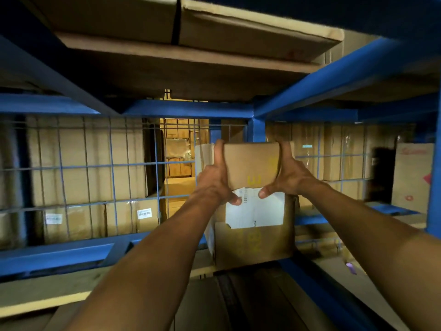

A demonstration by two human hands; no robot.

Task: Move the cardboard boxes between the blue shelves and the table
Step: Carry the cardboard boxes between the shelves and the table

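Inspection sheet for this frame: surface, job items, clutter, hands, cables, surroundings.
Surface: pale shelf board inside the blue shelf frame.
Job's things: small cardboard box held over a larger cardboard box with a white sheet on it; whether the two boxes touch cannot be told.
Clutter: a small purple object at the right, too blurred to identify.
Hands: left hand and right hand grip opposite sides of the small cardboard box, thumbs at its bottom edge.
Cables: nothing seen.
Surroundings: wire mesh with stacked boxes behind it; dim light.
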